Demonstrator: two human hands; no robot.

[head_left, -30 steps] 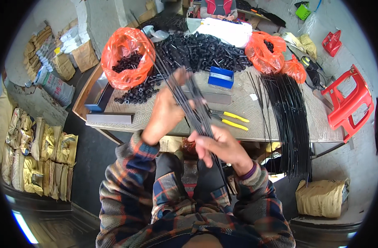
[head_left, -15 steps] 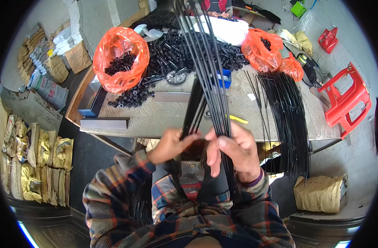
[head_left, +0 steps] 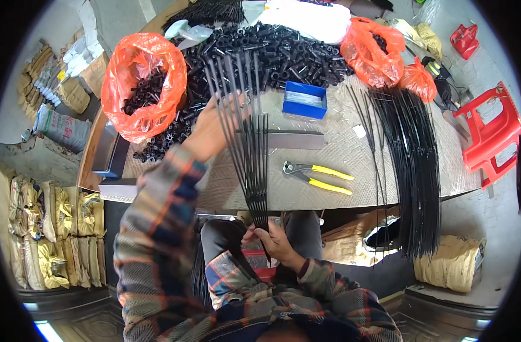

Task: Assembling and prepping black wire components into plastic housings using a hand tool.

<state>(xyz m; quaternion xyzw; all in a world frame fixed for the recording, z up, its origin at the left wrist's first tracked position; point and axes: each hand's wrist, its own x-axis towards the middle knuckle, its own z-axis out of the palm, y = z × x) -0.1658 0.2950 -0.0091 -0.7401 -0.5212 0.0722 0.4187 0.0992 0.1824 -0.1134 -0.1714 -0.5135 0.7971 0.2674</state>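
Observation:
My right hand (head_left: 276, 242) is closed round the lower end of a bundle of thin black rods (head_left: 255, 188), held upright over my lap at the table's near edge. The rods fan out toward their far ends, some longer than others. Beyond them my left hand (head_left: 215, 122) reaches over the table, close to the heap of black tubular parts (head_left: 306, 54). Its fingers are partly hidden behind the rods and blurred, so their grip is unclear. Small shiny bits show by those fingertips.
Yellow-handled pincers (head_left: 317, 176) lie near a blue box (head_left: 304, 101) and a dark metal bar (head_left: 294, 139). Orange bags (head_left: 115, 102) of black parts stand left and back right. Long black rods (head_left: 406, 171) overhang the table's right edge, near a red stool (head_left: 491, 134).
My left hand has left the rods and stretched forward to the left. My right hand has lowered, keeping the bundle. The pincers and blue box are now uncovered, and the view has shifted.

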